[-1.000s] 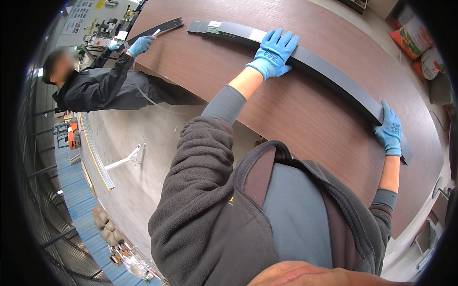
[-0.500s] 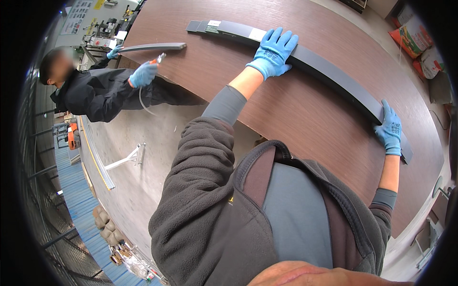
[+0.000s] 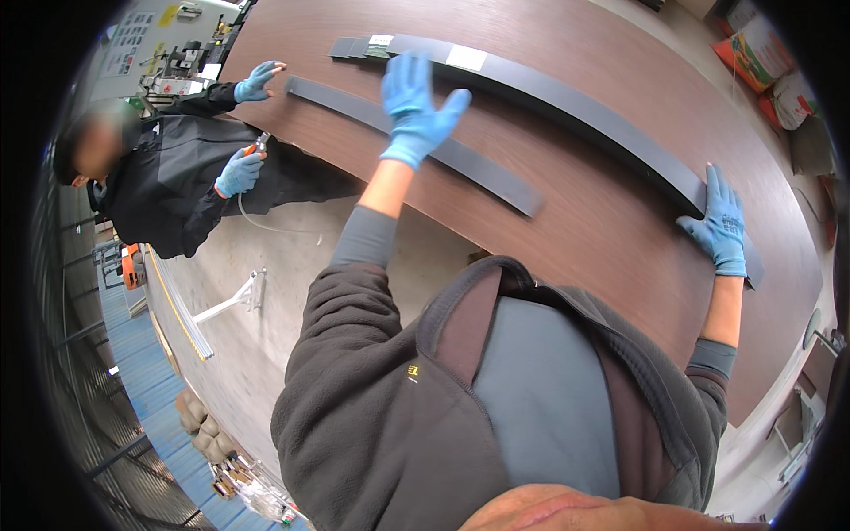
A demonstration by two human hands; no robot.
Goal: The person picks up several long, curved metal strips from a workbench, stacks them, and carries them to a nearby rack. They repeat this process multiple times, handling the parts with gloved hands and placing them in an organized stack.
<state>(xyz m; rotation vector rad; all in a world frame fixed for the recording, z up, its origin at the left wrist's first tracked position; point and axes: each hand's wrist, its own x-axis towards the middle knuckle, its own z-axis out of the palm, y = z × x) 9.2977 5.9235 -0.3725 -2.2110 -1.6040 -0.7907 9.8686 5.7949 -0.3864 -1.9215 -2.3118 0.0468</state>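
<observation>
A stack of long dark grey strips (image 3: 567, 102) lies along the far side of the table, with pale labels near its left end. My left hand (image 3: 418, 115), in a blue glove, is raised with its fingers apart and holds nothing. Below it a single grey strip (image 3: 482, 174) slants across the table, partly covered by that hand in the view. My right hand (image 3: 722, 226), also gloved in blue, rests at the right end of the stack, fingers stretched out and thumb spread.
At the table's left end stands a co-worker (image 3: 195, 168) in dark clothes and blue gloves, one hand on an orange-and-metal air gun (image 3: 258, 144) with a thin hose. The brown table (image 3: 611, 239) fills the middle. Printed sacks (image 3: 753, 57) stand beyond its right side.
My left hand has lifted off the stack and moved left. The single strip has left the co-worker's hand and slid right, toward me. My right hand stays at the stack's end.
</observation>
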